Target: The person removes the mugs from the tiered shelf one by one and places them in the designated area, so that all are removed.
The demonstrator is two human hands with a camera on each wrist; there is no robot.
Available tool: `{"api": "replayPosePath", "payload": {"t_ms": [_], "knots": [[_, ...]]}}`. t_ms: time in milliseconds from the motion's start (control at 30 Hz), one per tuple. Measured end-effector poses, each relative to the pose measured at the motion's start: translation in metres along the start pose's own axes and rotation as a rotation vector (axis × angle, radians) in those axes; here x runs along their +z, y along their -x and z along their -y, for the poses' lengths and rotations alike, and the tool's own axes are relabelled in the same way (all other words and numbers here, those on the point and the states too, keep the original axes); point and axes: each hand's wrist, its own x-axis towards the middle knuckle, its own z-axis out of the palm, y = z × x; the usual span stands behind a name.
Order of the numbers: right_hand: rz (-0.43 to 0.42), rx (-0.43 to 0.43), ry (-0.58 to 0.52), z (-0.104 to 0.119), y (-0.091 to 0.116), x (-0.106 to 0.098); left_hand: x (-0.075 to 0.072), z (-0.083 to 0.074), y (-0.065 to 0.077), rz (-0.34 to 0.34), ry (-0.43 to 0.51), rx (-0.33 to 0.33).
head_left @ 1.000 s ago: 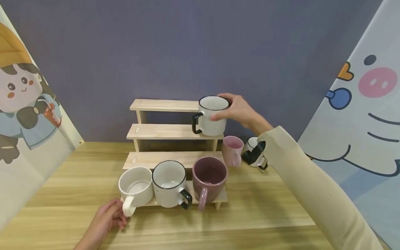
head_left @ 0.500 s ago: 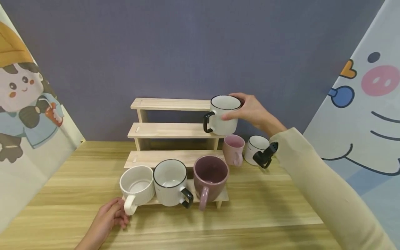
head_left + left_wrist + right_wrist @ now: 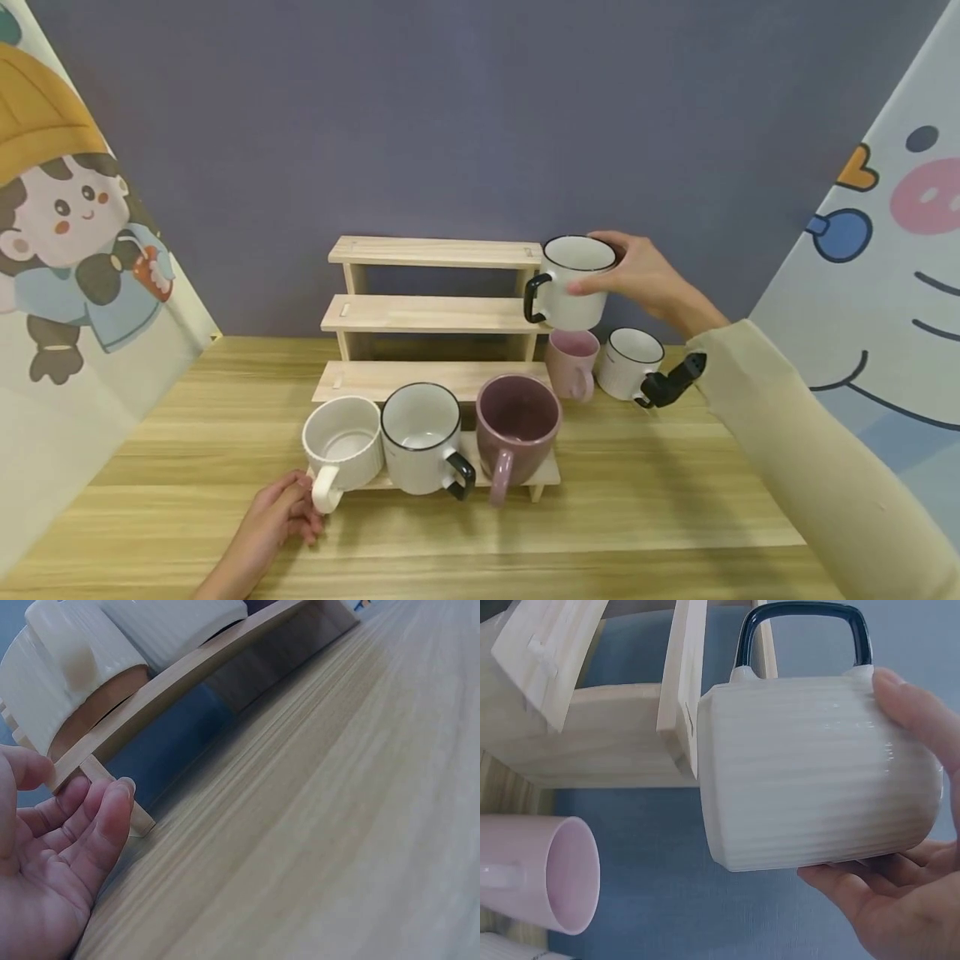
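Observation:
My right hand [image 3: 641,279] grips a white mug [image 3: 572,300] with a black rim and black handle, thumb on the near side and fingers round the far side. The mug is upright in the air, right of the upper steps of a wooden stepped rack [image 3: 420,312]. Its ribbed side [image 3: 817,772] fills the right wrist view. My left hand [image 3: 273,521] pinches the front left corner of the rack's lowest step [image 3: 127,724], thumb at the edge and fingers curled below. Just above that hand stands a cream ribbed mug [image 3: 343,446].
On the lowest step, a white black-rimmed mug [image 3: 420,442] and a mauve mug [image 3: 517,429] stand beside the cream one. A pink mug [image 3: 572,362] and another white mug [image 3: 630,362] sit on the table right of the rack. A grey wall [image 3: 450,117] rises behind.
My right hand has carried the white mug rightward, from in front of the rack's upper steps to beyond their right end. My left hand keeps its place at the rack corner; the view shifted slightly.

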Motion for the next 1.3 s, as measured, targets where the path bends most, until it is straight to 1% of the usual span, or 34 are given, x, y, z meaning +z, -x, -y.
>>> {"api": "replayPosePath", "payload": {"t_ms": [100, 267, 400, 567, 700, 967, 1167, 1300], "knots": [[-0.003, -0.001, 0.003, -0.003, 0.003, -0.005, 0.001, -0.001, 0.000, 0.000, 0.002, -0.001], [-0.013, 0.012, 0.025, -0.008, 0.007, -0.011, 0.000, 0.001, 0.001, 0.041, 0.030, 0.036], [-0.012, 0.024, 0.041, -0.011, 0.010, -0.015, 0.000, 0.002, 0.002, 0.055, 0.046, 0.037], [-0.014, 0.034, 0.052, -0.017, 0.014, -0.022, 0.001, 0.003, 0.001, 0.032, 0.038, 0.020], [-0.019, 0.050, 0.059, -0.023, 0.018, -0.027, 0.002, 0.002, 0.001, 0.019, 0.033, 0.022], [-0.027, 0.070, 0.082, -0.036, 0.024, -0.036, 0.003, 0.000, 0.001, 0.010, 0.022, 0.015], [-0.035, 0.091, 0.098, -0.044, 0.028, -0.040, 0.003, 0.001, 0.002, 0.012, 0.032, 0.035], [-0.042, 0.098, 0.126, -0.047, 0.032, -0.041, 0.002, 0.001, 0.002, 0.005, 0.035, 0.030]]}}
